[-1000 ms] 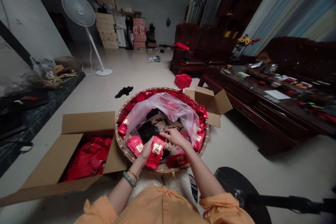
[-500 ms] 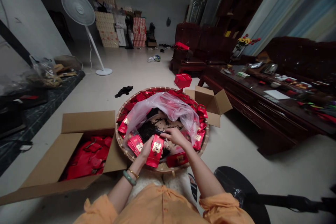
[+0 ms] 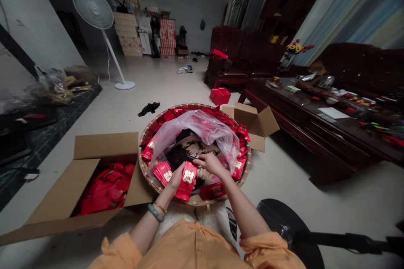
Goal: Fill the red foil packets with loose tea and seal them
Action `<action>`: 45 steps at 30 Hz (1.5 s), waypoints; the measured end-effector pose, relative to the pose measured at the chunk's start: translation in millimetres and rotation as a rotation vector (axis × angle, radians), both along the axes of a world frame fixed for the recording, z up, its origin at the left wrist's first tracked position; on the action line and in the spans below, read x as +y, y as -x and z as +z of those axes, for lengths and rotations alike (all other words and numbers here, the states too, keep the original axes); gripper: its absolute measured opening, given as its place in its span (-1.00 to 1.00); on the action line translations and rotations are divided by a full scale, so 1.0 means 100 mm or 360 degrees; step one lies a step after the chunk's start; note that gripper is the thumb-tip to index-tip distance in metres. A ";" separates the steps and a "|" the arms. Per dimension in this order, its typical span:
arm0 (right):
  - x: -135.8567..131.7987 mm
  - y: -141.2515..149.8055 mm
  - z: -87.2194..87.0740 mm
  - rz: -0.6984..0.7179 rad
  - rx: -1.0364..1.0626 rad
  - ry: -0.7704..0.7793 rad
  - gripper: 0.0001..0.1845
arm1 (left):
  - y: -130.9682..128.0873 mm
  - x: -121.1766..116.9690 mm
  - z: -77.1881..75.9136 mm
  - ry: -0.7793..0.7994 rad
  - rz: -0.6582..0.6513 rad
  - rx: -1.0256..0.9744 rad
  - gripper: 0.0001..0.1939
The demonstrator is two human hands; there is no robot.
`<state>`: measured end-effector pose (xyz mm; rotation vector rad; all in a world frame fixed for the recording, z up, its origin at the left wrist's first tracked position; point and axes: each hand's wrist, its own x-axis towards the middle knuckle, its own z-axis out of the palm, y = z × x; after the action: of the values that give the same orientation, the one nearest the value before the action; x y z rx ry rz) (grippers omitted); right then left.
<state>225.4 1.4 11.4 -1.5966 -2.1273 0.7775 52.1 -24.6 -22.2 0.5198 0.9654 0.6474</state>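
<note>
A round woven basket (image 3: pixel 244 172) rests in front of my knees, ringed with small red packets (image 3: pixel 162 172). Dark loose tea leaves (image 3: pixel 179 153) lie in its middle on a clear plastic bag (image 3: pixel 202 128). My left hand (image 3: pixel 176 176) is closed around an upright red packet with a gold label (image 3: pixel 187 180). My right hand (image 3: pixel 208 163) is pinched on a small dark scoop (image 3: pixel 190 158) held just above the packet's mouth.
An open cardboard box (image 3: pixel 104 147) with red bags stands at the left, a smaller open box (image 3: pixel 257 124) behind the basket. A dark wooden table (image 3: pixel 318 130) runs along the right. A standing fan (image 3: pixel 94 10) and stacked cartons (image 3: pixel 126 33) are farther back. A black round stool (image 3: pixel 284 222) is near my right.
Almost nothing has changed; both hands stay over the basket with the packet and scoop, shifting only slightly.
</note>
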 end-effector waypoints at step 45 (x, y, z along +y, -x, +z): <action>-0.02 -0.10 -0.10 -0.0182 0.0352 0.0175 -0.53 | 0.04 0.00 0.05 -0.0077 -0.0018 -0.0061 -0.40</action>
<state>235.2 -0.1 1.0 -1.5889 -1.8509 0.9977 47.8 -24.9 -17.0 0.5536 0.9120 0.6700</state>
